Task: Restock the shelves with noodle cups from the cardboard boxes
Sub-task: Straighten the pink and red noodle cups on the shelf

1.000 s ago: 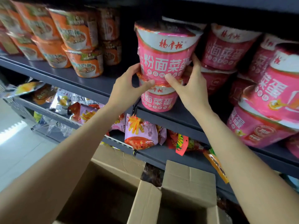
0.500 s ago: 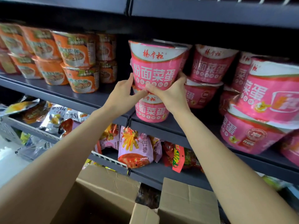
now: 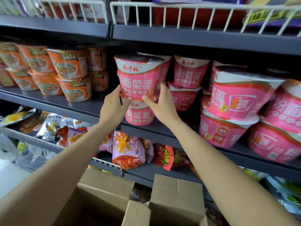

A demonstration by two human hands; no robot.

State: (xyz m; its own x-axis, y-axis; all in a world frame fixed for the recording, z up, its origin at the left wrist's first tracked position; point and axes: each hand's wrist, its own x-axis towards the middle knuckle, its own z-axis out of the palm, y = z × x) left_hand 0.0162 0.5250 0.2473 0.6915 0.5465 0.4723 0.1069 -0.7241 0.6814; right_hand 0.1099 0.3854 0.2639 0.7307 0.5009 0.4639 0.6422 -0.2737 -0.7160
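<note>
In front of you ran the grey shelf, its middle tier loaded with orange noodle cups on the left and stacked pink noodle cups on the right. Below your arms, the cardboard box stood with its flaps open. A lower tier held snack packets, and white wire rails fronted the tier above. Between your two hands sat the upper pink cup, resting upright on top of a lower pink cup at the shelf's front edge. Your left hand gripped the upper cup's base from the left, thumb curled across its lower front. Your right hand gripped it from the right, thumb pressed under the front, fingers wrapped round the far side.
</note>
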